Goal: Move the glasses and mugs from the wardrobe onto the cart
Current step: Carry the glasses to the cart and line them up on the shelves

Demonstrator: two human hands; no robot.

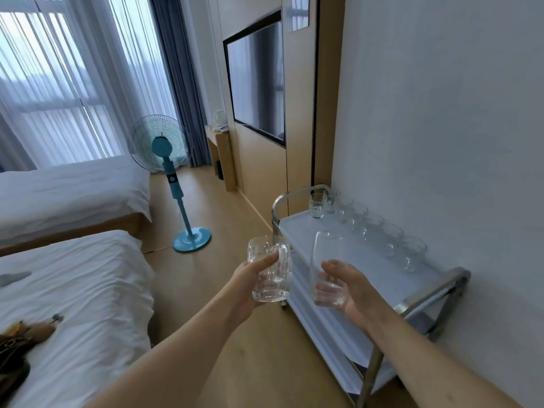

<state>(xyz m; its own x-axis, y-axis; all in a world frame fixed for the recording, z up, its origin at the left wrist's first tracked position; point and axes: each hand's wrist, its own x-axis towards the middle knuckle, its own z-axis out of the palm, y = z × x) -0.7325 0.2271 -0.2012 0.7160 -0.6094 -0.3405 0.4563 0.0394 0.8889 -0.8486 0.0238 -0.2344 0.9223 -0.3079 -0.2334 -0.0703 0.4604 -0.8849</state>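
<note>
My left hand [250, 278] grips a clear handled glass mug [269, 269], held upright in the air just left of the cart. My right hand [347, 287] holds a tall plain glass [325, 260] near its base, above the near part of the cart's top shelf. The cart [368, 260] is a metal frame with white shelves, standing against the right wall. Along the wall side of its top shelf stands a row of several clear glasses [379, 231]. A single glass [317, 205] stands at the far end. The wardrobe is out of view.
Two white beds [73, 290] fill the left side. A teal standing fan [176, 178] stands on the wood floor ahead, between the beds and a wall-mounted TV [257, 81]. A strip of floor runs between the beds and the cart. A dark object [17, 346] lies on the near bed.
</note>
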